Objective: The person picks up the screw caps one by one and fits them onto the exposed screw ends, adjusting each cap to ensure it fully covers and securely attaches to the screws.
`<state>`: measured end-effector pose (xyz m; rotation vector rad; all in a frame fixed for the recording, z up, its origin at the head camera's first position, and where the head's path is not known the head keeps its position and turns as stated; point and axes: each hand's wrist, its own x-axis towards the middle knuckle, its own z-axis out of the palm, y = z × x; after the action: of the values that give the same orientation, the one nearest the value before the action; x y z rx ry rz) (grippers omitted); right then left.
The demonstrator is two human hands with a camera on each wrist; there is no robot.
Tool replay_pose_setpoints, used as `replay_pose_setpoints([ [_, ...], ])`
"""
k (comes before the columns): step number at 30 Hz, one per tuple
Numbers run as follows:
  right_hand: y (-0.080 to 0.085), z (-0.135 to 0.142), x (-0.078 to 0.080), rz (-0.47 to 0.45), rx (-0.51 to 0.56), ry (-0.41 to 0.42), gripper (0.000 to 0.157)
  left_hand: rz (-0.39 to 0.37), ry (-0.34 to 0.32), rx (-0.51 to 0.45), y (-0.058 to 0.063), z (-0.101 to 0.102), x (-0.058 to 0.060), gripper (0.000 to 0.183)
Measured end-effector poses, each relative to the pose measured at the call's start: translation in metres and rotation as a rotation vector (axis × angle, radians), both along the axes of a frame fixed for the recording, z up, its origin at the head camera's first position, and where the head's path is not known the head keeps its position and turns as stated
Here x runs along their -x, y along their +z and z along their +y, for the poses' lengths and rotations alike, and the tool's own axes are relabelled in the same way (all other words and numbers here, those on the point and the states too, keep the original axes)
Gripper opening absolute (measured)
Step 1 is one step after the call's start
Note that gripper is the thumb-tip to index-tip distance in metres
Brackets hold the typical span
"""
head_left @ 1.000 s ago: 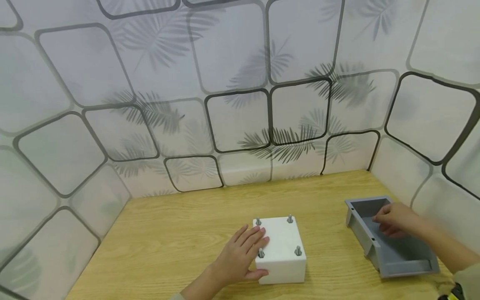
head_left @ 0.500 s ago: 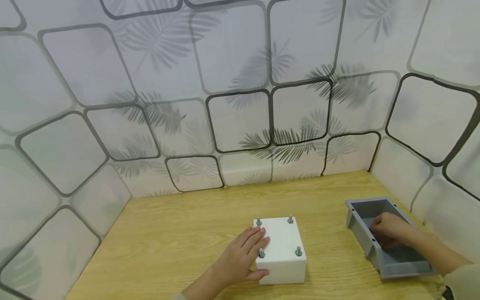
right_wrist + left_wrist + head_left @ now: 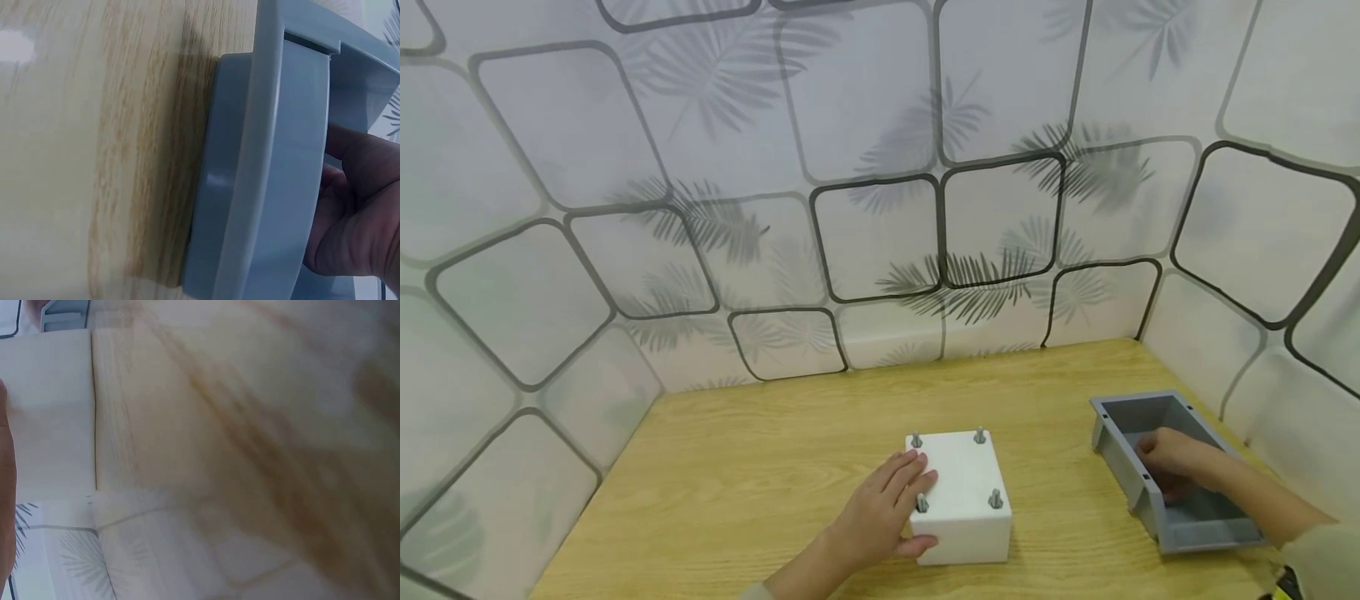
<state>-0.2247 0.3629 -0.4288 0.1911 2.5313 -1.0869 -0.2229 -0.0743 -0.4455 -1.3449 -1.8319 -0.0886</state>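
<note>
A white block (image 3: 964, 475) sits on the wooden table, with a metal bolt end with a nut, such as the front right bolt (image 3: 996, 499), standing up at each top corner. My left hand (image 3: 880, 507) rests on its left side, fingers laid over the top and thumb against the front face. At the right, my right hand (image 3: 1180, 462) reaches down into a grey plastic bin (image 3: 1213, 537). Its fingers bend inward in the right wrist view, behind the bin's wall (image 3: 287, 156). The fingertips are hidden, so I cannot tell whether they hold anything.
The wooden table (image 3: 760, 467) reaches back to a patterned cloth wall (image 3: 880, 242) with leaf prints, which also closes off both sides. The bin stands close to the right side wall. A small black and yellow object (image 3: 1287, 585) shows below the right sleeve.
My right hand has gone lower into the bin and slightly left, its fingertips passing out of sight. The left hand and the block have stayed where they were.
</note>
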Motion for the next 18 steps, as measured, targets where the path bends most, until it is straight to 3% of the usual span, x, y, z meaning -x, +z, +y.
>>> replay_pose_setpoints([
  [7, 0.0002, -0.0020, -0.0044, -0.043, 0.016, 0.022, 0.017, -0.006, 0.045, -0.002, -0.0018, -0.0016, -0.0025, 0.067],
  [18, -0.0027, -0.0024, -0.0024, -0.033, 0.063, 0.062, 0.023, -0.010, -0.004, 0.027, 0.0002, -0.0070, 0.0014, 0.070],
])
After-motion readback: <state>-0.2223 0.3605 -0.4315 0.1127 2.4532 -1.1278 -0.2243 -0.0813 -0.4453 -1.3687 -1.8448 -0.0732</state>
